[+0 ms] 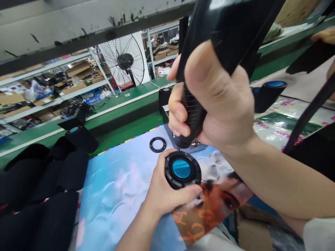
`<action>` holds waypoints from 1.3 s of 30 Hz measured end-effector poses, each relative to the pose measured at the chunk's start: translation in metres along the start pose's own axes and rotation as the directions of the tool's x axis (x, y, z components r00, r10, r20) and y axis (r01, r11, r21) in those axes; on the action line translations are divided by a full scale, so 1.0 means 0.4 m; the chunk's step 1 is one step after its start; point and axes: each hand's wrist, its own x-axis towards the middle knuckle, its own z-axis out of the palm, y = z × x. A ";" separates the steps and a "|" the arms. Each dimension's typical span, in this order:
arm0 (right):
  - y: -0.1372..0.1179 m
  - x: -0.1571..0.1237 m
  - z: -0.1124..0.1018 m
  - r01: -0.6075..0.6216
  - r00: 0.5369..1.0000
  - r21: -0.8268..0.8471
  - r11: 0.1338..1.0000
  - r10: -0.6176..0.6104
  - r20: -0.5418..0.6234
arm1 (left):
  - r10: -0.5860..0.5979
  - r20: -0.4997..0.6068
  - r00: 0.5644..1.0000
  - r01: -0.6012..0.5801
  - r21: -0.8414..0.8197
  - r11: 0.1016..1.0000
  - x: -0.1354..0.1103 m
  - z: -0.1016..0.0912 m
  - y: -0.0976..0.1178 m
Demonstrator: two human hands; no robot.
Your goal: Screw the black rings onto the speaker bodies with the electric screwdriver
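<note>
My left hand (167, 191) grips a round black speaker (182, 168) with a shiny blue centre, its face turned up towards me. In my right hand (217, 97) is a black electric screwdriver (192, 104), held upright with the fingers wrapped round its body. The tool's tip meets the far edge of the speaker's rim. Just beyond, a loose black ring (157, 144) lies on the printed poster sheet (112, 188). Behind the screwdriver stands a grey metal box (170, 130), partly hidden by it and my hand.
Several black cylindrical speaker bodies (65, 174) crowd the left side. More black speakers (269, 94) stand at the right by plastic wrap (300, 122). A green conveyor (125, 115) runs behind, with a standing fan (125, 61) and loaded shelves (52, 90) beyond. Another person's hand (324, 35) shows at the far right.
</note>
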 end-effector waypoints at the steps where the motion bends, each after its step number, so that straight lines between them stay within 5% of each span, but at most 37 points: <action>1: 0.006 0.000 0.003 -0.004 1.000 -0.003 1.000 0.004 0.009 | -0.007 0.000 1.000 0.007 0.002 1.000 0.000 0.000 0.001; 16: 0.018 0.006 0.005 -0.192 0.969 -0.022 0.981 0.193 0.155 | 0.066 -0.029 0.997 -0.066 0.024 0.998 0.005 -0.004 -0.015; 19: 0.012 0.008 -0.039 -0.002 1.000 0.007 1.000 0.002 0.008 | 0.063 -0.020 0.998 -0.063 -0.011 0.998 0.004 -0.002 -0.014; 22: 0.039 0.001 -0.105 0.130 0.962 -0.104 0.986 -0.151 -0.229 | 0.035 -0.016 0.999 -0.036 -0.040 0.999 0.003 0.001 -0.012; 28: 0.142 -0.046 -0.194 -0.068 0.936 -0.239 0.969 -0.021 -0.351 | 0.031 0.009 0.999 -0.030 -0.074 0.997 0.000 0.001 -0.012; 35: 0.117 -0.060 -0.188 -0.185 0.944 -0.127 0.974 0.140 -0.298 | 0.016 0.019 1.000 -0.014 -0.071 0.997 0.003 -0.008 -0.021; 39: 0.010 -0.045 -0.119 -0.051 0.934 -0.075 0.996 0.021 -0.356 | 0.008 0.044 0.999 -0.004 -0.091 0.996 0.010 -0.020 -0.030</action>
